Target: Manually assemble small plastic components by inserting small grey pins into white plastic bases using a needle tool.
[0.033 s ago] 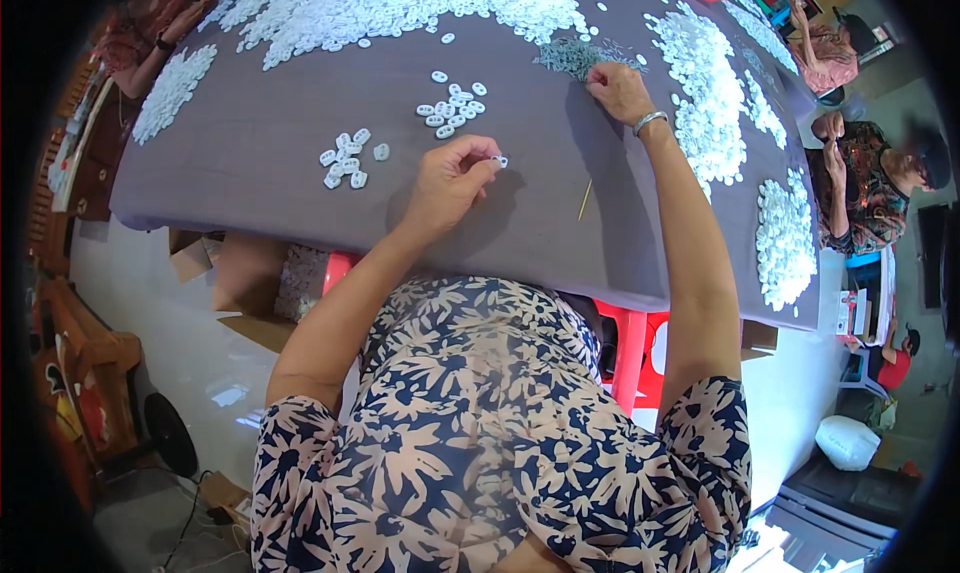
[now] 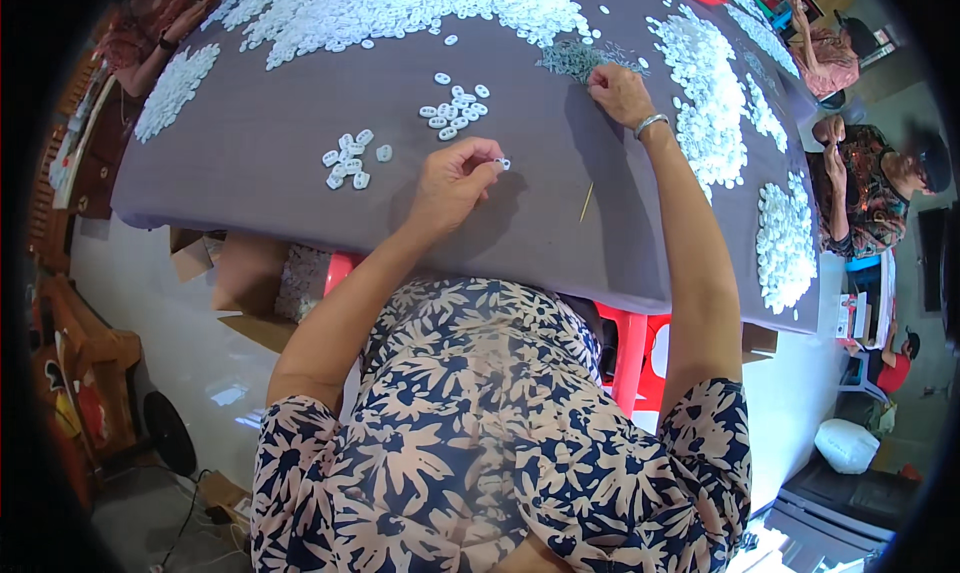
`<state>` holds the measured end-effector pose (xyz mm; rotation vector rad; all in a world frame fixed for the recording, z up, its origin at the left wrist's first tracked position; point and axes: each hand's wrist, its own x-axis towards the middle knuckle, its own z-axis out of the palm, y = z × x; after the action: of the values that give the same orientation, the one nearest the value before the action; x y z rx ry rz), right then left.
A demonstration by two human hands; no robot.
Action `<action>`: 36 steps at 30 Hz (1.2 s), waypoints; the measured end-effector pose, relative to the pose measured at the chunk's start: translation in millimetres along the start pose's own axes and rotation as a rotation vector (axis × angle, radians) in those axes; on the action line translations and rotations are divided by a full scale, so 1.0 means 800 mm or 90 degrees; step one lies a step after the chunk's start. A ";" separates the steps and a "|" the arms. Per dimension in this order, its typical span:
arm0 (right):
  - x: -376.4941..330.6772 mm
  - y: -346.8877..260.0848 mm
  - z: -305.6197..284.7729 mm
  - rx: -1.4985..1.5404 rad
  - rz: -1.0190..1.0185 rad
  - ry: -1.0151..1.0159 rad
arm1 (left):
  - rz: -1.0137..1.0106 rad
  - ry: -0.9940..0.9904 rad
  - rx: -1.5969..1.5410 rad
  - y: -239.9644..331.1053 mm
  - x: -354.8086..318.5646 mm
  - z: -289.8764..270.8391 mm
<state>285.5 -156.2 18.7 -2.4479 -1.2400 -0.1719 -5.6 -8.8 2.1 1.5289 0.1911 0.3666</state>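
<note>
Left hand (image 2: 450, 183) mid-frame, fingers pinching small white ring (image 2: 503, 163) above grey bench (image 2: 250, 188). Right hand (image 2: 620, 93) upper right, fingertips buried in greenish pile (image 2: 570, 58); grip unclear.

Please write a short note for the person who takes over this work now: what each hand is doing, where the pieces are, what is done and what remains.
Left hand: pinches one small white piece at the fingertips, just above the grey table.
Right hand: stretched forward, fingers in the little pile of small grey-green parts.
Pieces: two small groups of white pieces lie ahead of the left hand, one nearer left, one in the middle. A thin stick lies by the right forearm.
Done: seemingly only those two small groups.
Left: the big white heap at the far edge and the heaps at right.
</note>
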 end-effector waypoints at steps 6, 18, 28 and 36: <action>-0.009 -0.042 0.003 0.342 0.055 0.042 | 0.019 0.024 -0.058 -0.001 -0.003 0.005; -0.059 -0.155 0.013 0.855 0.113 -0.153 | 0.065 0.106 -0.099 -0.003 0.003 0.000; -0.078 -0.181 0.021 0.816 0.075 -0.181 | 0.079 0.103 -0.082 -0.002 0.005 -0.003; -0.081 -0.185 0.019 0.733 0.036 -0.207 | 0.092 0.095 -0.052 -0.005 0.004 -0.002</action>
<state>128.0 -119.9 28.6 -1.4955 -0.9518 0.7700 -2.7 -6.4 -1.2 1.4387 0.1804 0.5977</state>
